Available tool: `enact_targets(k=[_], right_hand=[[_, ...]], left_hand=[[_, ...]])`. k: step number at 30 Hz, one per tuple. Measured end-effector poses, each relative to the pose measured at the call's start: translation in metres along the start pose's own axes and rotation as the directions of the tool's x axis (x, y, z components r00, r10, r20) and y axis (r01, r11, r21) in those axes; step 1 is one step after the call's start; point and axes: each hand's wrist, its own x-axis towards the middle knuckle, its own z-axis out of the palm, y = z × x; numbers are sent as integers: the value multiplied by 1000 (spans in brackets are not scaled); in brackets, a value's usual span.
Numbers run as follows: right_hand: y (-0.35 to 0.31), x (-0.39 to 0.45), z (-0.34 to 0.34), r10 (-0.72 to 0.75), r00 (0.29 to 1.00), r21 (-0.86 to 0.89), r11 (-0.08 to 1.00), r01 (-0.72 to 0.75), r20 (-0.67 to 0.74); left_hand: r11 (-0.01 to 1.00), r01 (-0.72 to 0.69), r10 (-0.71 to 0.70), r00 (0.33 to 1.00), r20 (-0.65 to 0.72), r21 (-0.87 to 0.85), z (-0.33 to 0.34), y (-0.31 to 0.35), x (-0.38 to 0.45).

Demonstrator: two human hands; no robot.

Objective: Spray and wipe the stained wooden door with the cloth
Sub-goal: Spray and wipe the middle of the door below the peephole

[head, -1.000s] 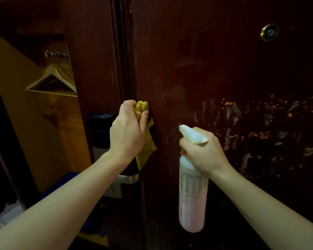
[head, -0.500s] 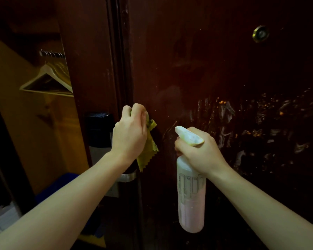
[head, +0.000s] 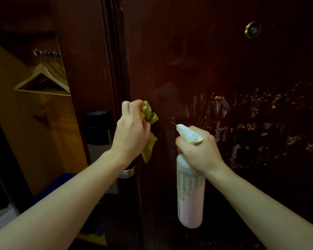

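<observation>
Gripping cloth (head: pixel 148 114) on door (head: pixel 197 69), holding bottle (head: pixel 191 195)

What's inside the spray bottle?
The spray bottle shows pale pink liquid through its clear wall, filling most of it. The right hand grips its neck, so the top level there is hidden.
</observation>
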Motion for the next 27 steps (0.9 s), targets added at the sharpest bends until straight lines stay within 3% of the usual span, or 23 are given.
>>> enact_targets(k=[6, 13, 17, 22, 27], right_hand=[[4, 0, -2, 42, 999, 39, 998, -41, -14], [2, 2, -2, -5, 998, 24, 1000, 7, -61], [4, 3, -5, 9, 999, 49, 999, -7, -33], [4, 2, 3, -14, 997, -39, 999, 17, 71], [4, 4, 7, 17, 998, -9, 1000, -17, 65]], left_hand=[[998, -46, 48, 998, -33, 44, 1, -6, 3], [974, -58, 81, 992, -97, 217, 3, -6, 20], [979, -21, 55, 986, -160, 205, 4, -5, 31], [990, -91, 104, 987, -125, 104, 5, -9, 32], [982, -93, 106, 992, -70, 164, 8, -17, 15]])
